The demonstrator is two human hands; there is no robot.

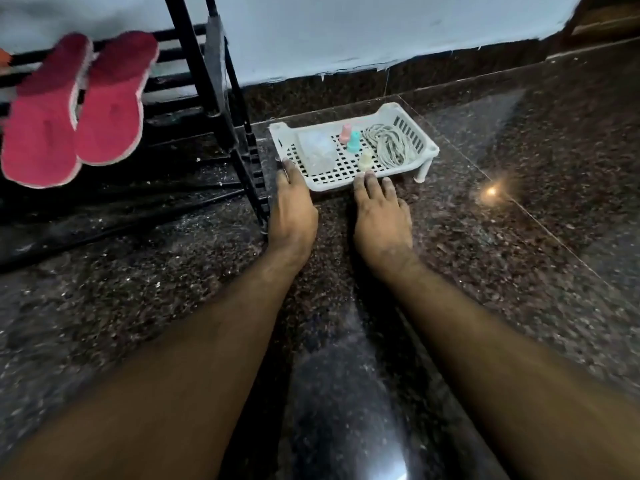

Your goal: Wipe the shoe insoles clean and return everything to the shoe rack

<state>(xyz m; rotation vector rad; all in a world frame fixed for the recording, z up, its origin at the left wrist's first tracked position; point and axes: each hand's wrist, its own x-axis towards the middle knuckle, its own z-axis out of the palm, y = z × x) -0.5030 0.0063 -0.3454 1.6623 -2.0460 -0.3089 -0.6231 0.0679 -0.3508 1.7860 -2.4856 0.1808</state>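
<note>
A white perforated plastic tray (384, 110) stands on the dark granite floor just right of the black shoe rack (194, 46). It holds a coiled pale cord (391, 147), a clear packet (318, 150) and three small pink, teal and cream pieces (353, 142). My left hand (292, 216) reaches forward, its fingertips touching the tray's near left corner. The spread fingertips of my right hand (381, 216) rest against the tray's front rim. Neither hand holds anything. A pair of red slippers (69, 123) lies on a rack shelf at the left.
The rack's slanted black leg (249, 168) stands right beside my left hand. A white wall with a dark stone skirting (346, 84) runs behind the tray. Speckled granite floor (519, 271) spreads to the right and towards me, with a light glare on it.
</note>
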